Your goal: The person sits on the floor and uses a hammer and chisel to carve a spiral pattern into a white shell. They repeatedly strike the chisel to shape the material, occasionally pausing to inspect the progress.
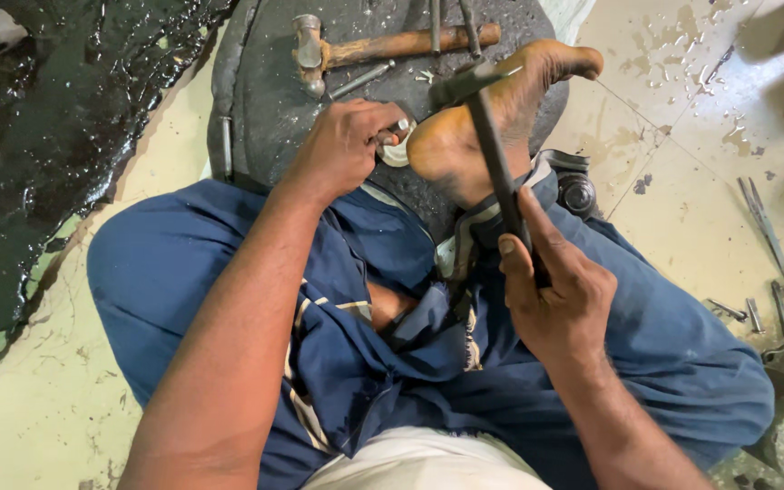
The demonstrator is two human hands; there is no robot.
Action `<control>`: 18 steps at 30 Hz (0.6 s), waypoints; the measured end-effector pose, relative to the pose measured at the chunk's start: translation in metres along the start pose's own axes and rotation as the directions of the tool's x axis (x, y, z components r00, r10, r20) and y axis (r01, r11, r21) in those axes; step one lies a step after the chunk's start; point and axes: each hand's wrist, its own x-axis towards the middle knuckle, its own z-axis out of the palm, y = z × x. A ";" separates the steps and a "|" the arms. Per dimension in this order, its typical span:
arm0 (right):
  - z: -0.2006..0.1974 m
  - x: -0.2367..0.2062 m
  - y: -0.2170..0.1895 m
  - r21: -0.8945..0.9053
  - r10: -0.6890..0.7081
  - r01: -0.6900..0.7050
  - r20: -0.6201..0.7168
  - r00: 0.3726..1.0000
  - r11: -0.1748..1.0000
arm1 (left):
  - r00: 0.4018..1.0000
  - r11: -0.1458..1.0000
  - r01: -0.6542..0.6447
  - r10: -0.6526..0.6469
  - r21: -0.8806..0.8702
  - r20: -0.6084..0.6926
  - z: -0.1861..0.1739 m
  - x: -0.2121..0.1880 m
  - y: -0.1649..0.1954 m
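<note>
**Dark hammer raised over a small metal piece on a round stone block**

A person in blue cloth is sitting on a pale, stained floor (682,209), with a wet black patch (47,136) spreading along its left edge. A dark round block (265,109) is lying ahead of the knees.

The right hand (560,299) is gripping a dark hammer (492,154), fingers wrapped tight round the lower shaft. Its long axis is running steeply up and slightly left, head toward the block's far side.

The left hand (342,145) is pinching a small metal piece (398,136) on the block's near edge, fingers closed on it, just beside the bare foot (492,118). A wooden-handled hammer (374,47) is lying at the block's far edge.
</note>
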 end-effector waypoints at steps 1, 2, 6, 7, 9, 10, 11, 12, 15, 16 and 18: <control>0.002 -0.001 -0.001 0.017 0.015 -0.014 -0.037 0.999 1.000 | 1.000 1.000 0.018 -0.018 0.016 0.011 0.001 0.000 -0.001; 0.004 -0.002 -0.001 0.034 0.031 -0.029 -0.074 0.997 0.999 | 0.999 0.999 0.035 -0.036 0.030 0.022 0.001 0.000 -0.002; 0.021 0.004 0.004 -0.164 -0.258 0.228 -0.201 0.945 0.960 | 0.998 0.996 0.056 -0.058 0.065 0.021 0.003 0.000 -0.005; 0.023 0.004 0.005 -0.118 -0.156 0.144 -0.099 0.983 0.982 | 0.999 0.996 0.040 -0.040 0.078 0.001 0.002 -0.001 -0.006; 0.023 0.003 0.006 -0.042 0.034 -0.029 0.130 0.991 0.999 | 0.998 0.996 0.065 -0.065 0.055 -0.011 0.002 -0.001 -0.008; 0.022 0.004 0.007 -0.018 -0.003 0.004 0.032 0.999 1.000 | 0.993 0.993 0.114 -0.114 0.013 0.002 0.003 -0.001 -0.009; 0.020 0.004 0.006 0.004 -0.037 0.037 -0.062 0.997 0.999 | 0.986 0.985 0.168 -0.167 -0.029 0.020 0.003 -0.002 -0.010; 0.017 0.005 0.004 0.021 -0.071 0.075 -0.153 0.986 0.997 | 0.989 0.989 0.149 -0.148 -0.025 0.007 0.003 -0.002 -0.010; 0.015 0.015 0.002 -0.040 -0.142 0.142 -0.015 0.990 0.989 | 0.992 0.992 0.125 -0.125 -0.008 -0.010 0.004 -0.001 -0.011; 0.013 0.019 0.003 -0.038 -0.095 0.096 0.040 0.995 0.995 | 0.992 0.992 0.129 -0.129 0.002 -0.011 0.004 0.000 -0.012; 0.012 0.025 0.003 -0.034 0.007 -0.001 0.166 0.986 0.999 | 0.993 0.993 0.114 -0.114 -0.009 -0.010 0.004 0.001 -0.012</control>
